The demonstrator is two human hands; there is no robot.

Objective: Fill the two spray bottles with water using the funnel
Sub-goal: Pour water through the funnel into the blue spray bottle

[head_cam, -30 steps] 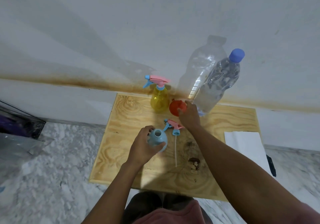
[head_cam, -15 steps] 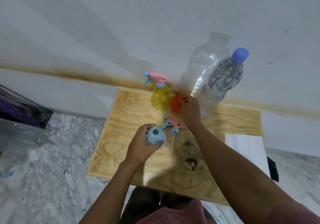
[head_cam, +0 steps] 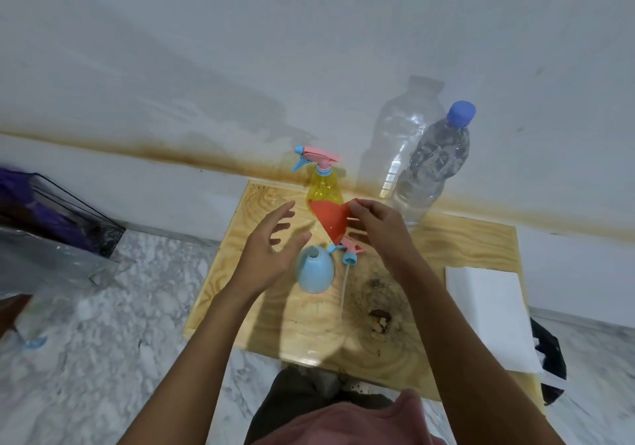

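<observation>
My right hand (head_cam: pixel 374 224) pinches the rim of the red funnel (head_cam: pixel 330 219), thumb and fingers (head_cam: pixel 357 209) curled onto its edge. It holds the funnel tilted in the air, spout pointing down toward the open neck of the blue spray bottle (head_cam: pixel 315 271) (not in it; the tip is just beside the mouth). My left hand (head_cam: pixel 271 255) hovers close beside that bottle, spread and relaxed, gripping nothing. The blue bottle stands upright on the wooden table (head_cam: pixel 464 248), and its loose spray head (head_cam: pixel 350 250) lies just beside it, tube trailing toward me. Behind the funnel the yellow spray bottle (head_cam: pixel 324 188) stands with its head on. A capped water bottle (head_cam: pixel 429 169) is to its right. A white sheet (head_cam: pixel 488 310) lies at the table's right edge.
</observation>
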